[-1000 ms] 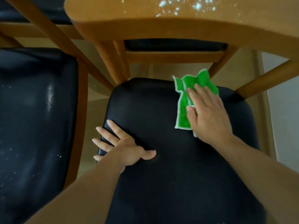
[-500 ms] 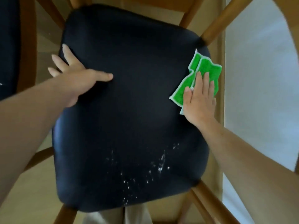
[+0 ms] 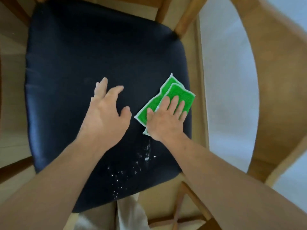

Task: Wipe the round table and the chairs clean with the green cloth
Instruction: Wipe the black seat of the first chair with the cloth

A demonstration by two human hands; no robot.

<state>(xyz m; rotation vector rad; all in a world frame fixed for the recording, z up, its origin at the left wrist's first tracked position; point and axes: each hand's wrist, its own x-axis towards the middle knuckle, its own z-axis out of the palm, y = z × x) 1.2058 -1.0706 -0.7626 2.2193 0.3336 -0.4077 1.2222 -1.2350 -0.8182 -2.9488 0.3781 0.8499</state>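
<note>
A chair with a black padded seat (image 3: 79, 67) fills the view from above. The folded green cloth (image 3: 172, 95) with a white edge lies on the seat's right side. My right hand (image 3: 166, 120) presses flat on the cloth's near half, fingers spread. My left hand (image 3: 106, 113) hovers over or rests on the middle of the seat, just left of the cloth, fingers apart and holding nothing. White crumbs (image 3: 132, 166) are scattered on the seat's near part, between my forearms.
The chair's curved wooden backrest (image 3: 274, 97) arcs along the right. Wooden rails (image 3: 191, 201) show below the seat's near corner. A pale trouser leg (image 3: 129, 213) is at the bottom. Light floor (image 3: 229, 90) lies to the right.
My right hand has dragged the cloth from the seat's far right corner toward me, close to the crumbs. My left hand has left the seat's far left edge and come to its middle.
</note>
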